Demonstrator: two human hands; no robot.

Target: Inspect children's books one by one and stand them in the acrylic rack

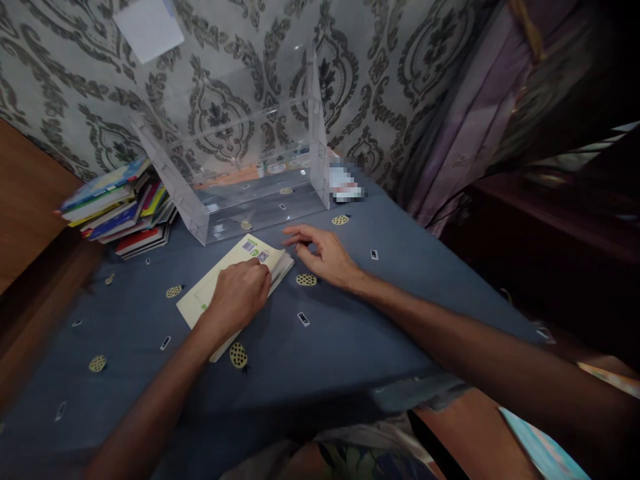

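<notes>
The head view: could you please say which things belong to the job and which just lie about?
Likely in use: cream book under the left hand; perhaps clear rack, book stack.
Seemingly incidental: blurred item beside the rack; white rectangle, top left.

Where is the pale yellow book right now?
In the head view, the pale yellow book lies left of centre on the blue cloth, beneath the left hand, on the near side of the clear rack.
</notes>
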